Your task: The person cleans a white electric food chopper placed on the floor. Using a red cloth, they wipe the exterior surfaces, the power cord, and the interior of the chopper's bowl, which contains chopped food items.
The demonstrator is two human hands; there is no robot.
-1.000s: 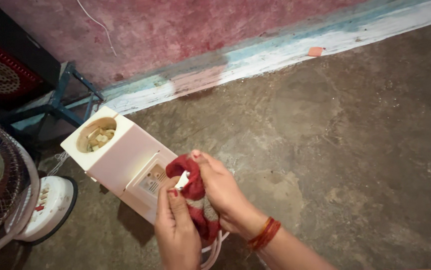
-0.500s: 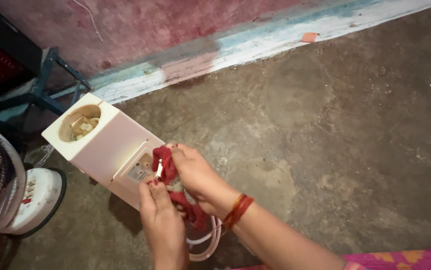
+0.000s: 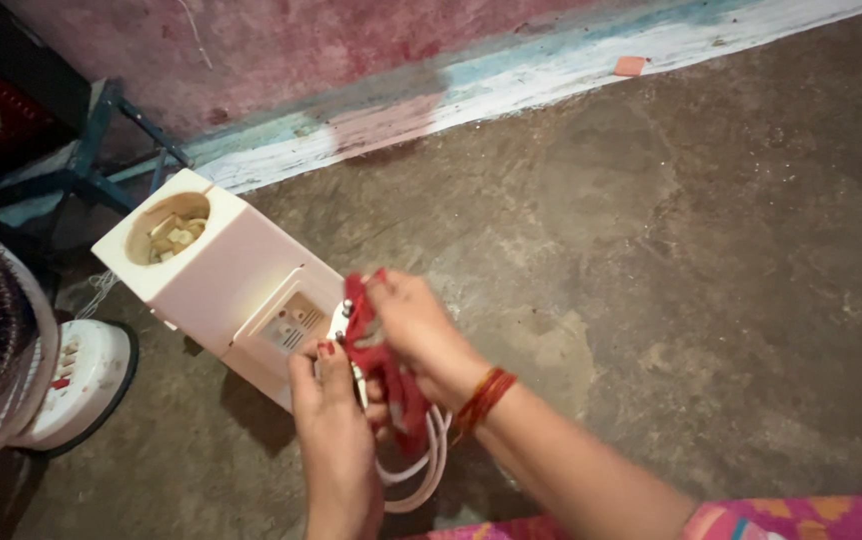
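**Plug wiping in hand; appliance body shows no cloth on it**

The white plug [image 3: 344, 322], with its metal pins showing, sits between both hands just above the floor, at the near end of the appliance. A red cloth [image 3: 387, 375] is wrapped around and behind it. The right hand [image 3: 413, 335] is closed on the upper part of the cloth, fingers pinched at the plug. The left hand [image 3: 331, 430] is closed from below, thumb up against the plug and cloth. White cord [image 3: 421, 470] hangs in loops beneath the hands.

Judgement: the wiping of the plug appears under way, not finished, since the cloth is pressed to it. The cord loops below the hands hang bare of cloth.

The pale pink box-shaped appliance [image 3: 226, 275] lies on its side on the concrete floor [image 3: 701, 260], its round opening facing up-left. A white pedestal fan [image 3: 11, 370] stands at the left edge. A blue metal frame [image 3: 111, 150] stands by the painted wall [image 3: 351, 50].
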